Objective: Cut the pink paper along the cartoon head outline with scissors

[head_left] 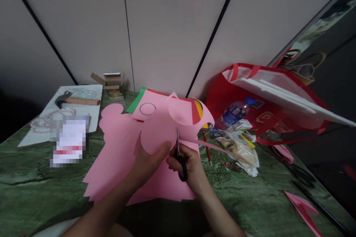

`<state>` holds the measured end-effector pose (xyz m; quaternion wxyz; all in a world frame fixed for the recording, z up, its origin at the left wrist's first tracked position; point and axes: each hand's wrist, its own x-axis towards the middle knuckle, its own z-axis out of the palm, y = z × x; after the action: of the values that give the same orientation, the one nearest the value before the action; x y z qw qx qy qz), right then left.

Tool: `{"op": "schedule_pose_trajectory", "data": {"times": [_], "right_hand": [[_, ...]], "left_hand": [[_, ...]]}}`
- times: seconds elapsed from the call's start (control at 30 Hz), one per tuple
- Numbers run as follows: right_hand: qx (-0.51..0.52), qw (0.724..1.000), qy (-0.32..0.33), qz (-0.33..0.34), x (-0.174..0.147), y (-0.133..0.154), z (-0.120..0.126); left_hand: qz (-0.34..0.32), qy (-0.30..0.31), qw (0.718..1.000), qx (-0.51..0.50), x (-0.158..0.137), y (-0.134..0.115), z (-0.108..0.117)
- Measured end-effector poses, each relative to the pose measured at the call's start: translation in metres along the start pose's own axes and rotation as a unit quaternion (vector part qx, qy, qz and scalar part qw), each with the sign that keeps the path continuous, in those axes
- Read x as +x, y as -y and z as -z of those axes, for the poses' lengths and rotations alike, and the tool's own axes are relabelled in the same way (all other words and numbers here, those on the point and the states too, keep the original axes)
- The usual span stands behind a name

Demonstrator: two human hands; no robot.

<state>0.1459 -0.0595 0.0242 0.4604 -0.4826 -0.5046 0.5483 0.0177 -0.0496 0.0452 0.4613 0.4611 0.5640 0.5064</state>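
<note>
My left hand (152, 161) grips a rounded pink paper piece (157, 133) by its lower edge, thumb on top. In my right hand (190, 163) is a pair of scissors (182, 164) with black handles, the blades at the right edge of that piece. A narrow pink strip curls away to the right of the blades. Beneath both hands lie large pink paper sheets (116, 163), some with scalloped edges. Behind them are more pink, green, red and yellow sheets, one with a drawn circle.
A hammer (80, 100) and beads (41, 122) lie on a white board at left, near a small open box (114, 90). To the right are a water bottle (233, 114), a red pencil (207, 148), plastic wrappers (241, 150) and a red bag (222, 89). A wall stands behind.
</note>
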Motion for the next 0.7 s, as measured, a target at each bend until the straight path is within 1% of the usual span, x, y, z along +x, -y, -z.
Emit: {"op": "schedule_pose_trajectory", "data": {"times": [0.17, 0.33, 0.47, 0.6, 0.7], "right_hand": [[0.002, 1.000, -0.002, 0.008, -0.0001, 0.0016, -0.0009], [0.013, 1.000, 0.009, 0.002, 0.0002, 0.0015, -0.0001], [0.013, 1.000, 0.014, -0.001, -0.0007, 0.0027, -0.0007], [0.022, 1.000, -0.001, 0.002, -0.0027, 0.0061, -0.0024], [0.021, 1.000, 0.000, 0.004, -0.0039, 0.0072, -0.0027]], "left_hand": [[-0.026, -0.003, 1.000, -0.009, 0.0022, 0.0013, 0.0023], [-0.041, 0.013, 0.999, -0.008, 0.0022, -0.0009, 0.0025], [-0.043, 0.010, 0.999, -0.003, 0.0022, -0.0024, 0.0027], [-0.044, 0.004, 0.999, 0.003, 0.0029, -0.0006, 0.0033], [-0.042, 0.002, 0.999, 0.010, 0.0035, 0.0009, 0.0038]]}}
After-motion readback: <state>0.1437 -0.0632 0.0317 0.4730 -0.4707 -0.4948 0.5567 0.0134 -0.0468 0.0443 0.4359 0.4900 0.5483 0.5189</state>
